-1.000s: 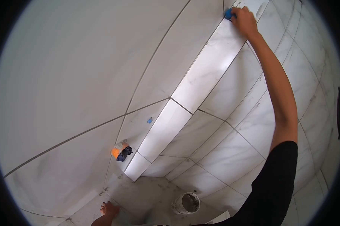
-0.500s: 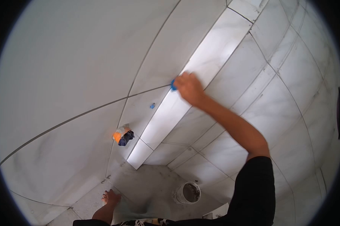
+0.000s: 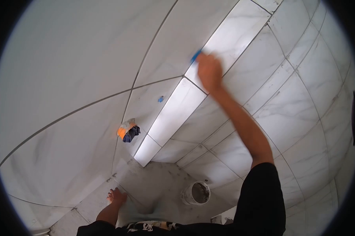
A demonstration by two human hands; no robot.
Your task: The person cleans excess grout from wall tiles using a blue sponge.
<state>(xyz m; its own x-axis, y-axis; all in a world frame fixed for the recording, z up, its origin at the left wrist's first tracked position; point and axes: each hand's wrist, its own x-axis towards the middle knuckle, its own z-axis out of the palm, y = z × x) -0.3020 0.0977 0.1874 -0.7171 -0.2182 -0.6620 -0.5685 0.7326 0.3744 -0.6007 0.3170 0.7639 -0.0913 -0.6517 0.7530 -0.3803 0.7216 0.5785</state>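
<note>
In the head view, your right hand [image 3: 209, 71] is closed around a small blue pad [image 3: 195, 56] and presses it on the grout line at the corner of the white wall tiles [image 3: 240, 35], so you are in the wiping step along this joint. The next move needs steady pressure along the seam, without leaving it. Your left hand is not visible; only a bare foot [image 3: 116, 196] on the floor [image 3: 161, 188], a bucket [image 3: 196, 193] and an orange sponge [image 3: 126, 129]. Compared with half a second ago, the right hand is higher on the joint, and blurred.
</note>
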